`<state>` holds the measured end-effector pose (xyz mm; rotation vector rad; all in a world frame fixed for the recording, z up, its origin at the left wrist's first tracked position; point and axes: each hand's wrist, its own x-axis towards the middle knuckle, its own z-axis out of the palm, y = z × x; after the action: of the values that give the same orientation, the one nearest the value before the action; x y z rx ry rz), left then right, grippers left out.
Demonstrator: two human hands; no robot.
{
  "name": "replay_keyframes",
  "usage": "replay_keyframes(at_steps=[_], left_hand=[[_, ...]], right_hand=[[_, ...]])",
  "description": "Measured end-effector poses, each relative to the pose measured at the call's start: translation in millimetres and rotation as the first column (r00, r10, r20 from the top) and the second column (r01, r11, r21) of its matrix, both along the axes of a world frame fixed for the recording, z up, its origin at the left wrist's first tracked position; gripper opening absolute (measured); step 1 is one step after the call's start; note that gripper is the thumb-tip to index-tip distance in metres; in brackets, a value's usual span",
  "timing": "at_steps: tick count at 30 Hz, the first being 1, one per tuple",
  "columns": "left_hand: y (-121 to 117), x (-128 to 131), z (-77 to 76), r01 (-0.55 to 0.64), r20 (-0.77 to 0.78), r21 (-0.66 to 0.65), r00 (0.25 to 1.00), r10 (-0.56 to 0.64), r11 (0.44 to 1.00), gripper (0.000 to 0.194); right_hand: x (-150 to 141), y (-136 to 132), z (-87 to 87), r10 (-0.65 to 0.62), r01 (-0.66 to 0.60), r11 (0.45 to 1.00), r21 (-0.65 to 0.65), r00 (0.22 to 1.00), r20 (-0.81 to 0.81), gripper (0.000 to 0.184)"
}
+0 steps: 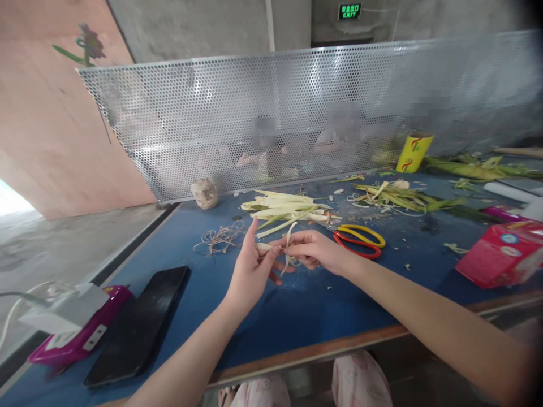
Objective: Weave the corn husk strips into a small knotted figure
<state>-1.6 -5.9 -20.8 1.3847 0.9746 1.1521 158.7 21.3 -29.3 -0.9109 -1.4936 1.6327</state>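
Over the blue table, my left hand (254, 257) and my right hand (314, 249) meet at the fingertips. Between them is a pale strip of plant leaf, like corn husk (289, 233), its ends sticking up and down past the fingers. Both hands pinch it from either side, thumb against finger. Just behind lies a pile of pale green husk leaves (284, 206). Scissors with one yellow and one red handle (360, 240) rest to the right of my right hand. A loose tangle of thin brown string (220, 237) lies left of my left hand.
A black phone (139, 325) and a purple power strip (91, 333) with a white plug occupy the left. A stone-like lump (204, 193) stands by the perforated metal screen (190, 124). Rightward are leaf scraps (394, 196), a yellow roll (413, 154) and a red packet (496, 257). People sit behind the screen.
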Motion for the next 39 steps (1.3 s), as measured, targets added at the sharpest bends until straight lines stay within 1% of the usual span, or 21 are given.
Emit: replay_keyframes(at_steps=[3,5,9,11,13,18,22,27,29,32,36,39], left_hand=[[-0.5,0.3,-0.2,0.014,-0.010,0.002,1.000,-0.014,1.000,0.085],[-0.8,0.6,-0.6,0.019,-0.002,0.009,1.000,-0.019,1.000,0.084],[-0.2,0.8,-0.7,0.018,0.020,0.009,1.000,-0.018,1.000,0.083],[0.6,0.6,-0.3,0.017,0.017,0.005,1.000,-0.017,1.000,0.083],[1.2,0.0,0.5,-0.002,0.005,0.004,1.000,0.002,1.000,0.085],[0.3,-1.8,3.2,-0.059,-0.076,0.000,0.995,0.058,0.998,0.102],[1.8,-1.9,3.7,-0.077,-0.061,-0.016,0.995,0.076,0.997,0.097],[5.3,-0.6,3.4,-0.103,-0.020,-0.068,0.995,0.102,0.992,0.096],[4.1,0.5,3.8,-0.128,0.023,-0.049,0.991,0.129,0.991,0.093],[1.9,1.8,4.5,-0.158,0.068,-0.024,0.985,0.159,0.987,0.093],[3.2,0.8,4.4,-0.130,0.094,-0.052,0.986,0.134,0.990,0.096],[5.7,-0.3,3.8,-0.133,0.095,-0.063,0.986,0.139,0.989,0.095]], right_hand=[[-0.8,0.3,-0.9,-0.007,0.006,0.999,-0.048,1.000,-0.016,0.014],[-1.2,1.2,-2.4,-0.006,0.007,0.999,-0.045,1.000,0.004,0.015],[-0.7,4.3,-5.8,0.050,-0.048,0.998,-0.030,0.997,0.056,0.014],[-0.1,5.5,-7.0,0.057,-0.055,0.998,-0.025,0.996,0.068,0.016],[0.2,5.7,-7.4,0.040,-0.039,0.999,-0.012,0.996,0.082,0.019],[-1.6,1.4,-5.3,0.056,-0.061,0.997,0.039,0.991,0.123,0.025],[-3.7,-1.6,-4.8,0.043,-0.059,0.994,0.090,0.983,0.176,0.026],[-4.4,-2.2,-7.0,0.024,-0.064,0.989,0.135,0.961,0.277,0.019],[-4.1,-2.2,-7.7,0.030,-0.067,0.989,0.131,0.963,0.268,0.019],[-3.7,-1.7,-7.9,0.050,-0.073,0.993,0.095,0.973,0.224,0.024],[-2.9,-0.2,-6.9,0.088,-0.093,0.995,0.029,0.988,0.130,0.031],[-2.6,0.9,-6.2,0.133,-0.134,0.991,0.013,0.991,0.027,0.034]])
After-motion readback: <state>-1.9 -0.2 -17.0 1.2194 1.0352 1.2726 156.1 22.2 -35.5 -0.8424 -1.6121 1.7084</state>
